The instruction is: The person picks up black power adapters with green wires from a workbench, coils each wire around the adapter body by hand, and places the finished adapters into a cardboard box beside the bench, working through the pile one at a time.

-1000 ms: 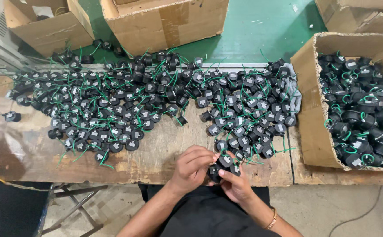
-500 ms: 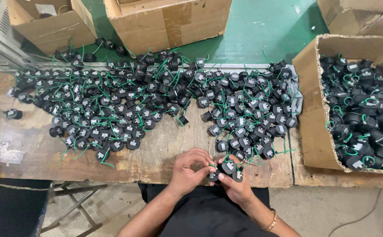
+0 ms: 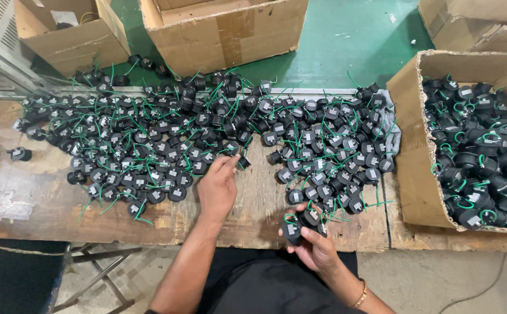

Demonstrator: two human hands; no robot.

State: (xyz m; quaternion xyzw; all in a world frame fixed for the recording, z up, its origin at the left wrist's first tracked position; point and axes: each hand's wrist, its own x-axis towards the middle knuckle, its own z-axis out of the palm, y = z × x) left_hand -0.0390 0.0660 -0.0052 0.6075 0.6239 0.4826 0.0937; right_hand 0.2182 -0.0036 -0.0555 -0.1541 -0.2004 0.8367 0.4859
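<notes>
We see the left hand (image 3: 217, 187) reaching, fingers loosely spread, to a small black round plastic part (image 3: 243, 161) on the worn wooden bench (image 3: 44, 197). The right hand (image 3: 314, 247) clutches several green-wired black parts (image 3: 301, 222). A heaped pile (image 3: 166, 136) crowds ahead; a brown cardboard box (image 3: 413, 174) sits rightward.

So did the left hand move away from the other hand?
Yes. The left hand has gone forward over the wooden table to the black parts, leaving the right hand near the table's front edge.
</notes>
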